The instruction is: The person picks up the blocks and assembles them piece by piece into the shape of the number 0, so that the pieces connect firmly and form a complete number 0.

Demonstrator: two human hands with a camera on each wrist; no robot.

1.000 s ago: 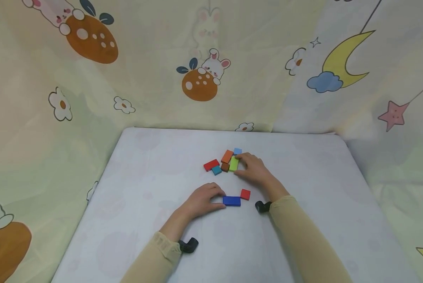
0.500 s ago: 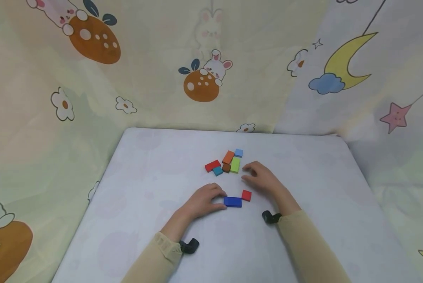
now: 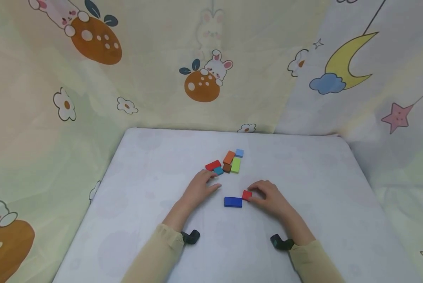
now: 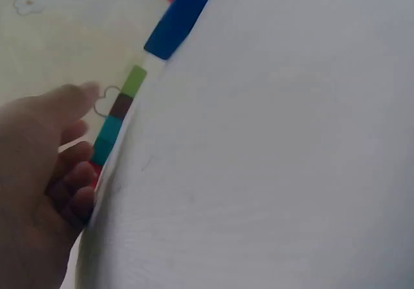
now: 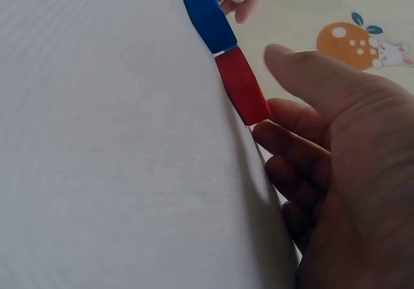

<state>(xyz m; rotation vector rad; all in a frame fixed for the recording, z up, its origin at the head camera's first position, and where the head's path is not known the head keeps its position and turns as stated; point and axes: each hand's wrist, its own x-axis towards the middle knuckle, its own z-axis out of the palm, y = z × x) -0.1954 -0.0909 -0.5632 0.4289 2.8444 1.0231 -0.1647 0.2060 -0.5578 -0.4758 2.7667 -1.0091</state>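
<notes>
My right hand is beside the small red block, thumb and forefinger spread near its right side. In the right wrist view the thumb stands apart from that red block; whether a fingertip touches it I cannot tell. A blue rectangular block lies at the red block's left. My left hand reaches towards the group at the back, fingertips at the teal block, thumb held away. In the left wrist view its fingers are loosely bent near the teal block, with no block visibly gripped.
Around the teal block lie a long red block, a brown block, an orange block, a lime green block and a light blue block. A white cloth covers the table; a patterned curtain hangs behind.
My right hand has come from the lime green block down to the small red one. The left hand has left the blue block and moved up towards the teal block.
</notes>
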